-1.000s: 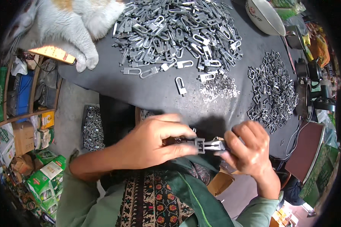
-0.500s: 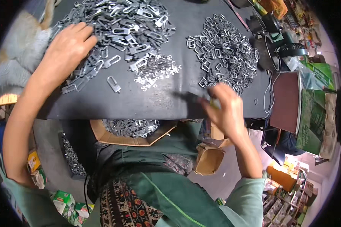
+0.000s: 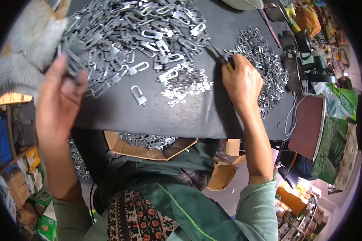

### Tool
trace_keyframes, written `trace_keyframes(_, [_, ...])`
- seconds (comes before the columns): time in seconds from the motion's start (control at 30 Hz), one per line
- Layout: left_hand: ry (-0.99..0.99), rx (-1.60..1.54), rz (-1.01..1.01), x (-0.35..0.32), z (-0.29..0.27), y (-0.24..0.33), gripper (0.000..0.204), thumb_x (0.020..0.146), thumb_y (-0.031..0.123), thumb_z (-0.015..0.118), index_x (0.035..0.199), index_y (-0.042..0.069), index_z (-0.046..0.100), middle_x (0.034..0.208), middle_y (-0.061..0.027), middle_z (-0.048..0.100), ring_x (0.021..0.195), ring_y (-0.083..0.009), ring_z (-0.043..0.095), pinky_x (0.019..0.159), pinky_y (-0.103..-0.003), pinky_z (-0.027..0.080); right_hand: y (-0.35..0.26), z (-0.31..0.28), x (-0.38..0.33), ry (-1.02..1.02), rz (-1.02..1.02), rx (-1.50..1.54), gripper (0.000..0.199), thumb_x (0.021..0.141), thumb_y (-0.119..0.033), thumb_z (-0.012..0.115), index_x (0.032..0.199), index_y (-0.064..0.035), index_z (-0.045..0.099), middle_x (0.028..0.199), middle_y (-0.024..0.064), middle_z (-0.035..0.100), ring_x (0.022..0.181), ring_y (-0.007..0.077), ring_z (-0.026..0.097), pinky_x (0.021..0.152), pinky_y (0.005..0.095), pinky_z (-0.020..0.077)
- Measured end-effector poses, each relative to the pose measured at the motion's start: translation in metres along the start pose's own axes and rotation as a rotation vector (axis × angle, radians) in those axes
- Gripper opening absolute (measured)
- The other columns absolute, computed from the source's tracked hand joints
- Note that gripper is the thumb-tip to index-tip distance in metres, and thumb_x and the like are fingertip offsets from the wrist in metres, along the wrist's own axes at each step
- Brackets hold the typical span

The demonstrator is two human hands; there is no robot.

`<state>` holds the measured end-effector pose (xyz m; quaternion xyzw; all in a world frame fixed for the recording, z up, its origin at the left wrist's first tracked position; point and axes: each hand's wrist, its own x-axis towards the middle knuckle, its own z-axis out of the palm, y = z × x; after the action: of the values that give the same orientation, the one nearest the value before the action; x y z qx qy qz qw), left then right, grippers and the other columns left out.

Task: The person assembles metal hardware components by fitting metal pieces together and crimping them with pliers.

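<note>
My left hand point(image 3: 58, 106), smeared by motion, is raised at the left of the table with fingers closed on a blurred grey metal clip point(image 3: 73, 60); its shape is hard to make out. Beside it spreads a big heap of long looped metal clips point(image 3: 136, 28). My right hand point(image 3: 243, 82) grips pliers point(image 3: 229, 66) with yellow on the handle and slim dark jaws, at the left edge of a pile of small rectangular metal links point(image 3: 265, 60). Between the heaps lie tiny shiny C-shaped rings point(image 3: 187, 86). One single clip point(image 3: 138, 95) rests apart, nearer the front edge.
The dark table point(image 3: 181, 120) ends just above my lap. Below its edge, a cardboard box point(image 3: 149, 152) holds more metal clips. A light-furred animal point(image 3: 24, 60) lies at the left. Pots, a cable point(image 3: 295, 116) and a brown panel point(image 3: 306, 128) crowd the right side.
My left hand has come up off the clip heap, toward me, with a metal piece in its fingers. My right hand has moved forward with the pliers to the links. The whole view has shifted slightly.
</note>
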<state>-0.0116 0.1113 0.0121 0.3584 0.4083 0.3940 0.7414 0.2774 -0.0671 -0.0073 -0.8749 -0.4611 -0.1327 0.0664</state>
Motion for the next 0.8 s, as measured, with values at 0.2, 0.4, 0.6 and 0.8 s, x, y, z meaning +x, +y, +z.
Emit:
trace_keyframes(0.2, [-0.352,-0.130,-0.534,-0.061,-0.005,-0.031,0.021,0.098,0.012,0.052,0.116,0.002,0.056,0.094,-0.0108,0.066,0.066,-0.0153,0.060,0.054,-0.026,0.047,-0.002,-0.003,0.007,-0.074,0.043,-0.029,0.025,0.081,-0.023,0.068,0.078,-0.0010,0.056,0.080,0.0166,0.065,0.073,0.0386,0.065,0.065,0.0472,0.0497])
trace_keyframes(0.4, [-0.468,-0.071,-0.670,-0.099,-0.005,-0.057,0.017,0.096,0.006,0.054,0.113,0.001,0.054,0.096,-0.0121,0.064,0.078,-0.0202,0.067,0.065,-0.030,0.055,0.007,-0.007,0.003,-0.067,-0.041,-0.040,0.020,0.080,-0.018,0.066,0.078,-0.0009,0.055,0.080,0.0166,0.064,0.073,0.0389,0.064,0.065,0.0466,0.0497])
trace_keyframes(0.6, [-0.494,0.039,-0.623,-0.097,0.017,-0.052,0.016,0.096,0.006,0.056,0.109,-0.001,0.050,0.092,-0.0128,0.065,0.068,-0.0210,0.069,0.056,-0.028,0.055,-0.017,-0.062,-0.053,-0.591,-0.023,0.789,0.020,0.089,-0.016,0.065,0.085,0.0006,0.055,0.068,0.0158,0.051,0.063,0.0258,0.053,0.062,0.0384,0.0442])
trace_keyframes(0.8, [-0.563,0.094,-0.548,-0.096,0.040,-0.057,0.011,0.096,0.010,0.058,0.102,0.003,0.050,0.080,-0.0111,0.067,0.052,-0.0121,0.061,0.042,-0.020,0.043,-0.041,-0.075,-0.085,-0.649,-0.015,1.106,0.015,0.089,-0.010,0.066,0.086,-0.0007,0.054,0.068,0.0094,0.050,0.062,0.0183,0.050,0.059,0.0334,0.0416])
